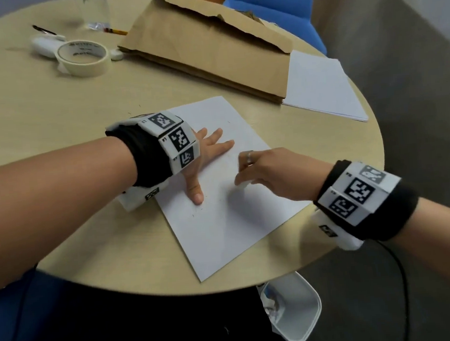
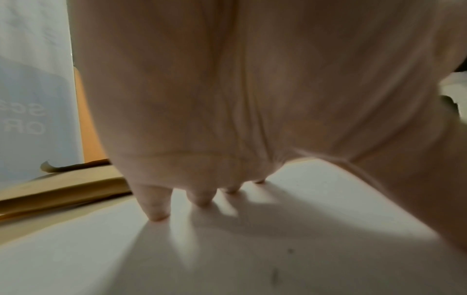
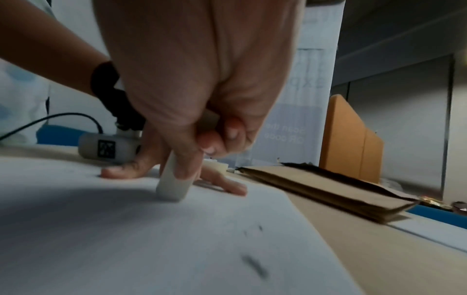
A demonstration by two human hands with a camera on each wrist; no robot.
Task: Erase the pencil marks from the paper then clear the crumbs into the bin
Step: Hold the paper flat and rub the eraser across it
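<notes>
A white sheet of paper point(image 1: 222, 214) lies skewed near the front edge of the round table point(image 1: 37, 118). My left hand point(image 1: 206, 155) lies flat on its upper left part, fingers spread and pressing it down; its fingertips point(image 2: 156, 215) touch the paper point(image 2: 227, 259). My right hand point(image 1: 259, 170) grips a white eraser point(image 3: 171, 187) and holds its tip on the paper point(image 3: 126, 239) just right of the left thumb. Dark eraser crumbs point(image 3: 255, 265) lie scattered on the sheet. A white bin point(image 1: 296, 311) stands on the floor below the table's front edge.
A brown paper envelope point(image 1: 208, 52) lies behind the sheet, with a stack of white paper point(image 1: 320, 86) to its right. A roll of masking tape point(image 1: 83, 57), a small white object point(image 1: 44, 44), a pencil point(image 1: 115, 31) and a pen sit at the back left. A blue chair point(image 1: 272, 5) stands behind the table.
</notes>
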